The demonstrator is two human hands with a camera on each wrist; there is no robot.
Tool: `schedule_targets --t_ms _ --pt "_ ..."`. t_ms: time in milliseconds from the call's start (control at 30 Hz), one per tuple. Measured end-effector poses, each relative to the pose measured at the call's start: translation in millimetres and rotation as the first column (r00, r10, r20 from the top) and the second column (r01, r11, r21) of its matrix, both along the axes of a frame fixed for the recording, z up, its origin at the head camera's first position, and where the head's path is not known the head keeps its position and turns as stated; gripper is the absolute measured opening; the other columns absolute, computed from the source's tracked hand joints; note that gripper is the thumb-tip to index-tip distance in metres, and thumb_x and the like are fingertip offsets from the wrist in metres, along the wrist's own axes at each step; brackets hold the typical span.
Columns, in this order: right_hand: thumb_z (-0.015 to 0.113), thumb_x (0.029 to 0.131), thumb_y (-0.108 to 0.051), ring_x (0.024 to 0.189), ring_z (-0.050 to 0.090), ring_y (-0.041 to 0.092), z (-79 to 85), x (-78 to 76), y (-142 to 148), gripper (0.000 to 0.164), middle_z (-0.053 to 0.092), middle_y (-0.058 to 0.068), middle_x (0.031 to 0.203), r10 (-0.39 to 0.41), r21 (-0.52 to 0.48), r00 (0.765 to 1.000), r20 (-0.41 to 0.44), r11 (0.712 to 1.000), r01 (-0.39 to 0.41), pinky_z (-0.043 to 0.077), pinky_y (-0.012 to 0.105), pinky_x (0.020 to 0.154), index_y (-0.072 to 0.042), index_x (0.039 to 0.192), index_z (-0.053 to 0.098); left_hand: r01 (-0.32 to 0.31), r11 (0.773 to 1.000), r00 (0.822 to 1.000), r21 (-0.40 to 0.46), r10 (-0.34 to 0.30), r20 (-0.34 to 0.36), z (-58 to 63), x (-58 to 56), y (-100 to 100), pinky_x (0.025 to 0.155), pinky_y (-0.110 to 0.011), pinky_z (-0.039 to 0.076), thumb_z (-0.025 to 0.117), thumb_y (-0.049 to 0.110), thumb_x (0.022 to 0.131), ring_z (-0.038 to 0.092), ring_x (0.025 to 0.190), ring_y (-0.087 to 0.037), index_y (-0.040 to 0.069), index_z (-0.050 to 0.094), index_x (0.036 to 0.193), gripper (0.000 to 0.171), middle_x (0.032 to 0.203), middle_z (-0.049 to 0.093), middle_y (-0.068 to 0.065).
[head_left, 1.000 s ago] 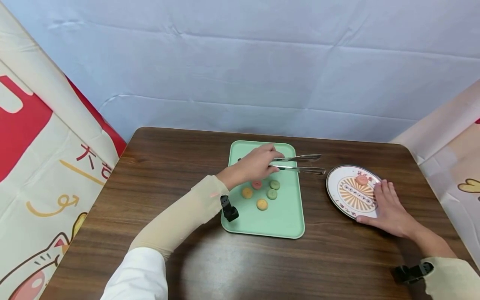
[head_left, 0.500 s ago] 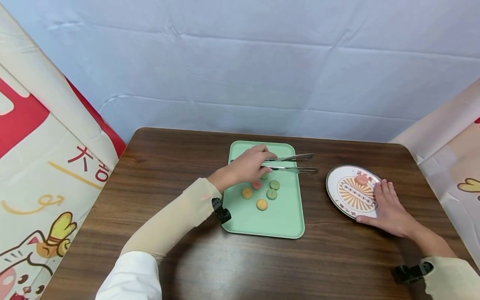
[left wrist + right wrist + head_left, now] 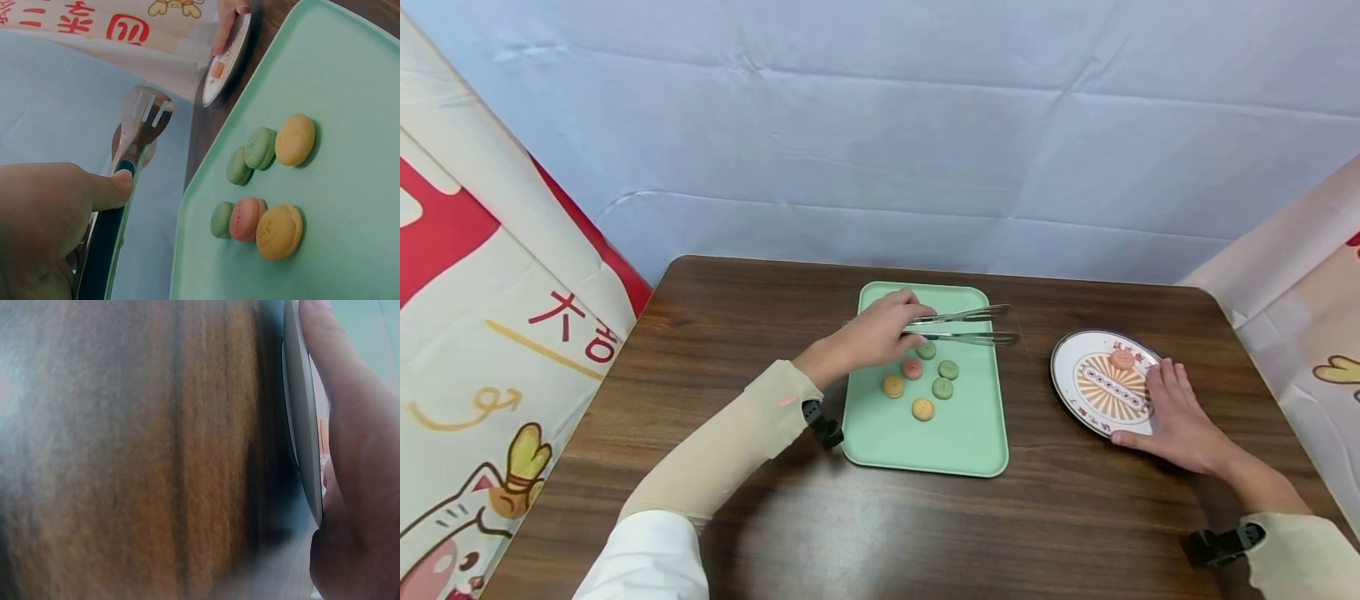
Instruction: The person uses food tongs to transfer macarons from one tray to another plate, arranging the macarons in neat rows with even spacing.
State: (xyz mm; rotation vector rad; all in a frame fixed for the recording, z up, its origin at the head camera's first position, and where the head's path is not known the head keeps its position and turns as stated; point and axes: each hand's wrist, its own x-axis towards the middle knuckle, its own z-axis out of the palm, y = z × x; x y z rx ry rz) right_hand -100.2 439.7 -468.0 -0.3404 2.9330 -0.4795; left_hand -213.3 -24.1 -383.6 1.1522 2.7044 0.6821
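My left hand (image 3: 880, 329) grips a pair of metal tongs (image 3: 103, 250) with dark handles over the far part of a light green tray (image 3: 925, 450). The slotted tong tips, spread apart with nothing between them, point right. On the tray lie three green macarons (image 3: 259, 149), one pink macaron (image 3: 247, 219) and two yellow macarons (image 3: 295, 140). Over to the right, a patterned white plate (image 3: 1075, 375) carries another pink macaron (image 3: 1122, 359). With fairly straight fingers, my right hand (image 3: 1183, 425) rests on the plate's right rim; its thumb touches the near rim in the right wrist view.
Tray and plate stand on a dark brown wooden table (image 3: 760, 467), with bare wood between them. A pale blue cloth (image 3: 880, 150) hangs behind the table. Printed cloths (image 3: 467, 400) border it on the left and right.
My left hand has moved left with the tongs, drawing the tips back from near the plate to the tray's right edge. A green macaron has come into view. My right hand stays put.
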Motion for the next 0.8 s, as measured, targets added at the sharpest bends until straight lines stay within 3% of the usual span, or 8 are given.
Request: schedule_targets --t_ms 600,800 --pt "0.078 0.084 -0.051 0.145 -0.025 0.053 2.1 -1.0 -0.2 0.132 -0.019 0.046 0.154 -0.013 -0.006 1.000 0.023 1.000 0.014 -0.020 0.049 0.117 0.023 0.149 -0.010 0.007 1.000 1.000 0.011 -0.007 0.018 -0.6 9.1 -26.4 0.080 -0.034 0.043 0.067 0.021 0.101 0.050 0.091 -0.018 0.007 0.060 0.142 0.044 0.115 0.057 -0.009" --pt "0.078 0.084 -0.051 0.145 -0.024 0.053 0.9 -1.1 0.1 0.132 -0.018 0.046 0.154 -0.015 -0.011 1.000 0.016 1.000 0.016 -0.020 0.047 0.117 0.022 0.150 -0.010 0.009 1.000 1.000 0.021 -0.009 0.020 -6.0 10.9 -34.5 0.079 -0.033 0.043 0.068 0.020 0.101 0.049 0.089 -0.017 0.007 0.061 0.141 0.044 0.114 0.057 -0.007"
